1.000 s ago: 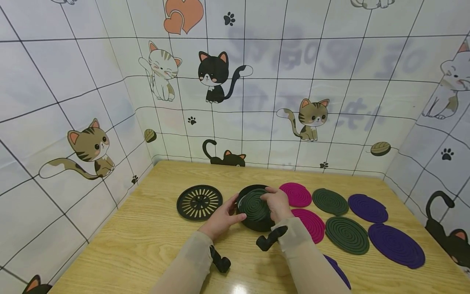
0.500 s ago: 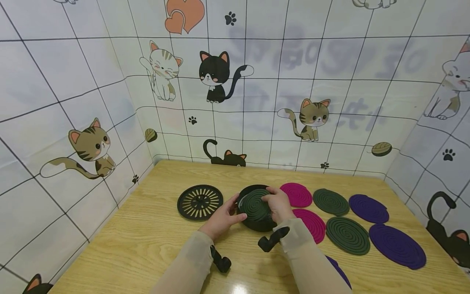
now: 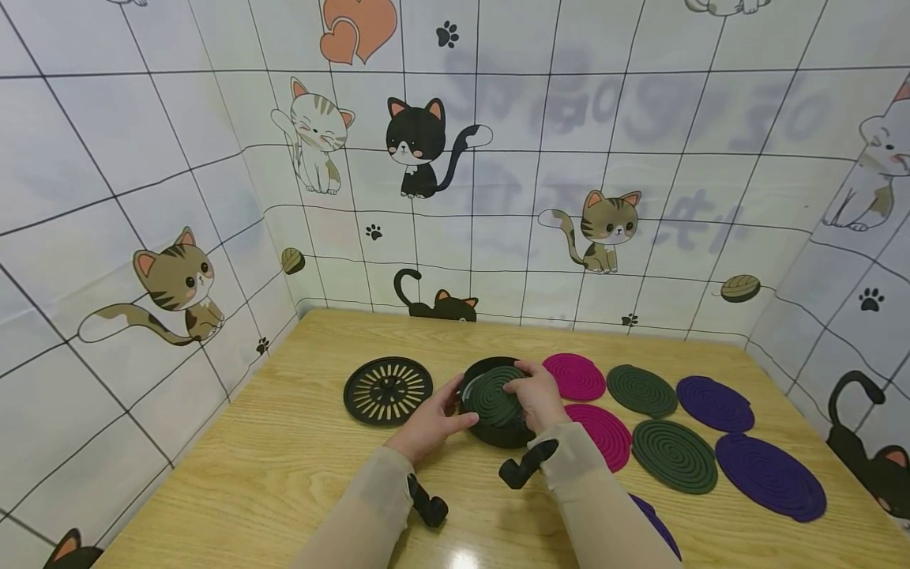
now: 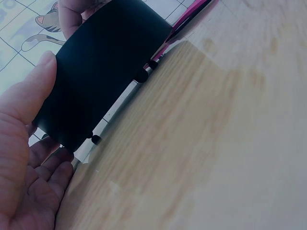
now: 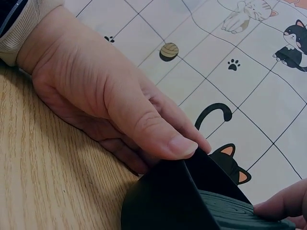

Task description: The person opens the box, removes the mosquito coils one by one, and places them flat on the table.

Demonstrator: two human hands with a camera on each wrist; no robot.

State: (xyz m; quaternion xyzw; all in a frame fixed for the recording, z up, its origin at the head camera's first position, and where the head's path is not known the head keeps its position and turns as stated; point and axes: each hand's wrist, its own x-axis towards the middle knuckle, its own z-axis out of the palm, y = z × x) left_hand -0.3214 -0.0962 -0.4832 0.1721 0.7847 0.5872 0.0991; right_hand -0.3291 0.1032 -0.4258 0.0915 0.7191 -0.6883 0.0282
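Observation:
A black round mosquito coil holder [image 3: 500,437] stands in the middle of the table, its small feet [image 4: 141,75] showing in the left wrist view. A dark green mosquito coil [image 3: 490,399] lies tilted in its mouth. My left hand [image 3: 430,423] grips the holder's left side, thumb at the near rim and fingers around the far side. At the coil's right edge, my right hand [image 3: 540,397] pinches it between thumb and fingers. From the right wrist, the coil's edge [image 5: 230,211] shows below the holder's rim, with right fingertips [image 5: 283,201] on it.
To the left lies a black slotted lid [image 3: 387,391]. On the right are pink coils [image 3: 574,377], green coils [image 3: 674,456] and purple coils [image 3: 770,476] in rows. Another purple coil [image 3: 657,528] is partly under the right sleeve. A cat-patterned curtain [image 3: 498,237] borders the wooden table [image 3: 270,474].

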